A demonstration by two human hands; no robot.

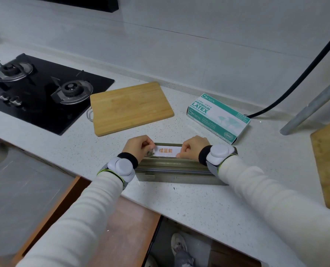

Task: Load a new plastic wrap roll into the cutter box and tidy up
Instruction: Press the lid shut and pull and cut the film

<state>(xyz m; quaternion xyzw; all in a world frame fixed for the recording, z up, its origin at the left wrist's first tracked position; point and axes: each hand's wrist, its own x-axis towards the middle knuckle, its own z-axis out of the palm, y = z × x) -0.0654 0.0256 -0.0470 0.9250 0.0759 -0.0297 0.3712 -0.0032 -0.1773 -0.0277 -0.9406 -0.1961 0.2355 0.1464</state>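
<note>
Plastic wrap roll (165,151), probably light, slick, stiff-cored, in cutter box (179,170) at 5 o'clock from cutting board (131,107); ends gripped by curled fingers of left hand (138,149) and right hand (192,148), probably best hold.

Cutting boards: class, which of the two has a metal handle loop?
The cutting board beside the black stove: a metal loop sticks out at its left end. The other board, at the picture's right edge, shows no loop.
</note>
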